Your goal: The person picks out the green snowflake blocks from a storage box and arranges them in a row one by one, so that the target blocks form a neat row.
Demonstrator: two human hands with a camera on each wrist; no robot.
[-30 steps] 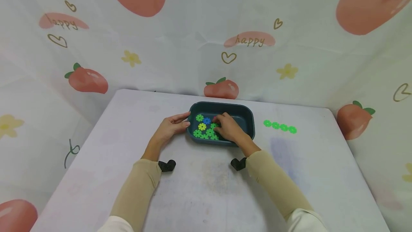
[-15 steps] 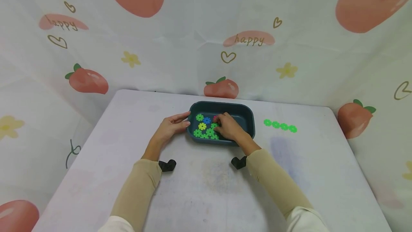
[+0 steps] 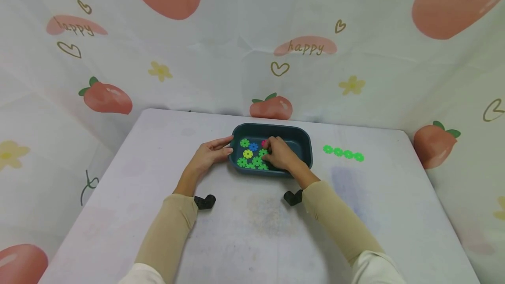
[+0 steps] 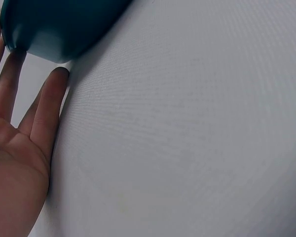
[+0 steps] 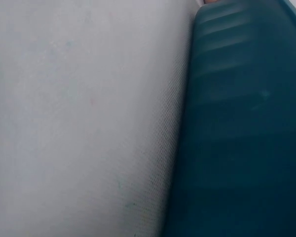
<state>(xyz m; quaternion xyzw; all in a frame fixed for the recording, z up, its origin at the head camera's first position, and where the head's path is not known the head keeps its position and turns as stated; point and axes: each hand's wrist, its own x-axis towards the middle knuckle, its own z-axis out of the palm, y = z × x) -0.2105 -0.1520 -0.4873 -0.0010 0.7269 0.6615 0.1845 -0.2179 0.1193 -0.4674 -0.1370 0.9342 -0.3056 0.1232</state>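
Observation:
A dark teal tray (image 3: 293, 174) stands at the back middle of the table, with several toothed plastic discs in its left part. My left hand (image 3: 207, 157) touches the tray's left end with its fingers straight. In the left wrist view, the fingers (image 4: 48, 106) reach the tray's outer wall (image 4: 49, 34). My right hand (image 3: 281, 154) is inside the tray, fingers bent down among the discs. Its fingertips are right at a pink-red disc (image 3: 264, 144) and a green disc (image 3: 263, 152); I cannot tell whether it pinches one. The right wrist view shows the tray's long outer wall (image 5: 237, 133).
A row of linked bright green discs (image 3: 343, 152) lies on the table (image 3: 252, 240) right of the tray. Inside the tray are also a blue disc (image 3: 254, 147) and a yellow disc (image 3: 247, 154). A patterned cloth (image 3: 232, 43) hangs behind the table.
Both hands stay almost in place. The pink-red disc shows a little more beside the right fingertips than before.

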